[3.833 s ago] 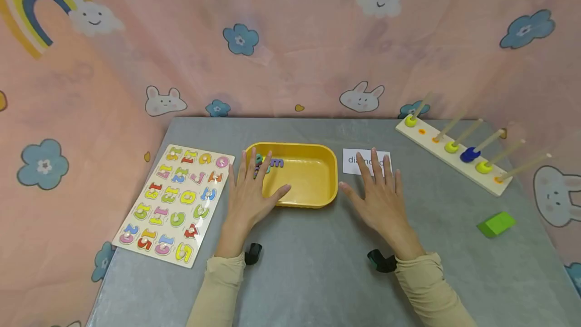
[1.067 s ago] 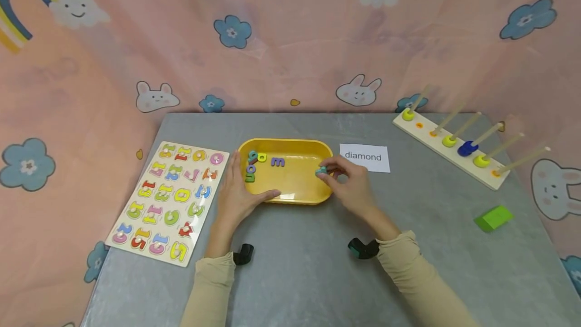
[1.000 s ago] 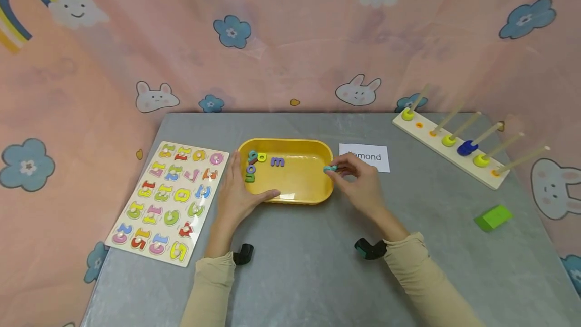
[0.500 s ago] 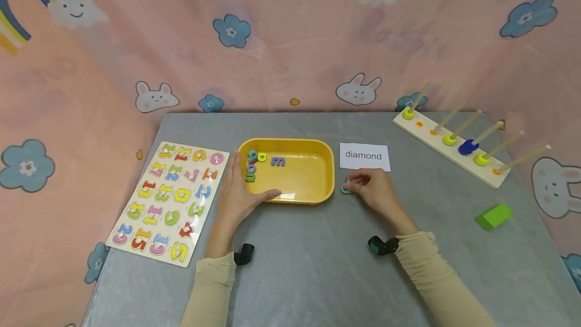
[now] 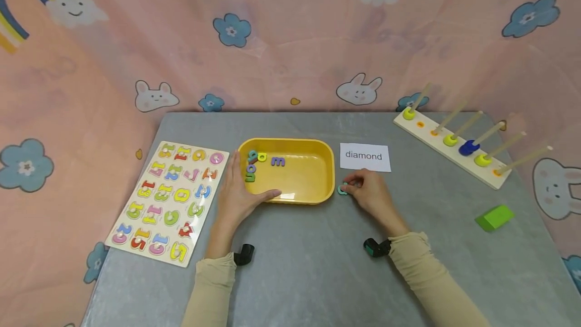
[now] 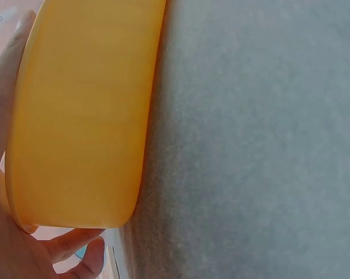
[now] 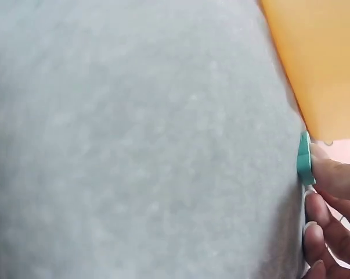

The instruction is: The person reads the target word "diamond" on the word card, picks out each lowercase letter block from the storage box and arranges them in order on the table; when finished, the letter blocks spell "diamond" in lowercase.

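Note:
Both hands are at a yellow tray (image 5: 299, 201). My left hand (image 5: 238, 193) grips its near-left corner, thumb along the front rim and fingers along the left side; the left wrist view shows the tray wall (image 6: 82, 116) close up. Just right of the tray, my right hand (image 5: 369, 193) pinches a small teal letter (image 5: 341, 189) at the table surface. In the right wrist view the thumb lies against this teal letter (image 7: 304, 160); which letter it is I cannot tell. Several coloured letters lie in the tray's left part, among them a purple m (image 5: 278, 162).
A white card (image 5: 365, 157) reading "diamond" lies behind my right hand. On the left is a board of number pieces (image 5: 168, 203). A wooden peg stand (image 5: 454, 148) with rings stands at back right, and a green block (image 5: 495, 217) lies nearer on that side.
From hovering spread, my left hand has come down onto the tray. My right hand has carried the teal letter over the tray's right rim to the table, then shifted slightly left.

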Action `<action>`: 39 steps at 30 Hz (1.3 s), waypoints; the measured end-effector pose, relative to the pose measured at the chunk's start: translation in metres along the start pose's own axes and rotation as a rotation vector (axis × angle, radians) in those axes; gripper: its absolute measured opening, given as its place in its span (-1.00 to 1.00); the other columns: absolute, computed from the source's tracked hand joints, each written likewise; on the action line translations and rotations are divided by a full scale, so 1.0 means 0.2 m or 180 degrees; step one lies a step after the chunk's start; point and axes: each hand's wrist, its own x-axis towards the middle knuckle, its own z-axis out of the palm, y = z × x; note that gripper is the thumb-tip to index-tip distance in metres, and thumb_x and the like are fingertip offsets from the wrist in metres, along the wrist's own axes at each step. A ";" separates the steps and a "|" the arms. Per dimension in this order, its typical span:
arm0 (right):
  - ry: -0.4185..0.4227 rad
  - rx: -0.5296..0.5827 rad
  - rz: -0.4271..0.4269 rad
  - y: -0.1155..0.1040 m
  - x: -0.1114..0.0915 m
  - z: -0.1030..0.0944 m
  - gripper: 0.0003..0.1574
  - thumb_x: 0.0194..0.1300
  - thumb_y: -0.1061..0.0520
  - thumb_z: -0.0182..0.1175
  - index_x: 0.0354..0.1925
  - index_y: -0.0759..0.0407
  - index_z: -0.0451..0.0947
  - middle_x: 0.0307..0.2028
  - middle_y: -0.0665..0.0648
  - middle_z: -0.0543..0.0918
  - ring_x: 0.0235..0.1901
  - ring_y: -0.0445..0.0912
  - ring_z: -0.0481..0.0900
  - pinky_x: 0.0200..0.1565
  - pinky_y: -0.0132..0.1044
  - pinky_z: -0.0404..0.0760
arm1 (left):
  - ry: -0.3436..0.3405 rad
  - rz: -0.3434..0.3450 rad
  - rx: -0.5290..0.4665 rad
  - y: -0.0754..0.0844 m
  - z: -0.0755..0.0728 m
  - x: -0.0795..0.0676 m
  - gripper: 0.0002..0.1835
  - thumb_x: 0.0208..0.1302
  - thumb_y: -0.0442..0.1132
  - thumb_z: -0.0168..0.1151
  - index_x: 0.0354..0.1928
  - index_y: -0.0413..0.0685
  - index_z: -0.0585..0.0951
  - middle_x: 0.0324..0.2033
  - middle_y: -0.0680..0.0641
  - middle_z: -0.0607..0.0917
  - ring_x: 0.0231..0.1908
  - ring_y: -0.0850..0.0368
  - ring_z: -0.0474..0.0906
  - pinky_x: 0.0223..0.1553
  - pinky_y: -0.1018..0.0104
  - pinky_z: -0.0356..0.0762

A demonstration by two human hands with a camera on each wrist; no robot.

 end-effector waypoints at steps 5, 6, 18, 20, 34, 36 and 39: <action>0.0119 -0.0188 -0.0112 -0.04 -0.01 0.00 -0.75 0.18 0.23 0.58 -0.28 0.23 0.67 -0.37 0.18 0.70 -0.36 -0.02 0.54 -0.28 -0.26 0.44 | 0.0036 0.0014 -0.0011 0.00 0.00 0.00 0.61 -0.18 0.45 0.66 0.74 0.08 -0.18 0.73 -0.07 -0.08 0.68 -0.13 -0.03 0.60 -0.29 0.11; 0.0141 -0.0234 -0.0142 -0.05 -0.02 -0.01 -0.74 0.17 0.24 0.59 -0.28 0.23 0.65 -0.36 0.19 0.69 -0.36 -0.01 0.54 -0.28 -0.24 0.44 | 0.0030 0.0013 -0.0017 0.00 0.00 -0.01 0.61 -0.18 0.45 0.66 0.74 0.09 -0.19 0.73 -0.07 -0.08 0.68 -0.13 -0.03 0.61 -0.29 0.11; 0.0756 0.0210 -0.0746 -0.34 -0.04 0.02 -0.76 0.39 0.31 0.32 0.01 0.32 0.62 -0.07 0.31 0.66 -0.03 0.21 0.57 0.02 0.03 0.57 | -0.0039 -0.0022 -0.0045 0.00 0.01 -0.01 0.61 -0.17 0.47 0.64 0.74 0.14 -0.22 0.74 -0.04 -0.11 0.68 -0.13 -0.03 0.60 -0.30 0.11; 0.0625 0.0309 -0.0924 -0.39 -0.03 0.05 -0.66 0.38 0.31 0.34 0.11 0.32 0.61 0.01 0.32 0.66 0.04 0.22 0.56 0.09 0.05 0.58 | -0.0048 -0.0030 -0.0031 0.00 0.01 -0.01 0.62 -0.18 0.48 0.63 0.74 0.14 -0.22 0.74 -0.05 -0.10 0.68 -0.14 -0.03 0.60 -0.30 0.12; -0.1319 0.0031 -0.1323 -0.58 0.10 0.38 -0.17 0.56 0.18 0.23 0.65 0.05 0.19 0.66 0.18 0.20 0.64 0.15 0.18 0.63 0.11 0.17 | -0.0022 0.0098 0.0021 0.00 0.01 0.00 0.66 -0.25 0.68 0.47 0.74 0.01 -0.18 0.73 -0.12 -0.06 0.68 -0.18 -0.01 0.60 -0.28 0.14; -0.1466 0.0079 -0.1409 -0.59 0.14 0.42 -0.20 0.58 0.21 0.18 0.65 0.11 0.18 0.64 0.22 0.23 0.65 0.15 0.15 0.65 0.08 0.12 | -0.0007 0.0126 -0.0005 -0.01 0.01 0.00 0.69 -0.30 0.76 0.38 0.74 -0.01 -0.18 0.73 -0.13 -0.07 0.68 -0.19 -0.02 0.60 -0.29 0.14; -0.1619 0.0161 -0.1531 -0.61 0.19 0.47 -0.23 0.60 0.25 0.13 0.65 0.19 0.17 0.63 0.24 0.25 0.65 0.14 0.15 0.66 0.05 0.08 | 0.0017 0.0156 -0.0006 -0.01 0.00 0.01 0.72 -0.34 0.79 0.35 0.74 -0.02 -0.17 0.73 -0.14 -0.06 0.68 -0.19 -0.02 0.59 -0.27 0.16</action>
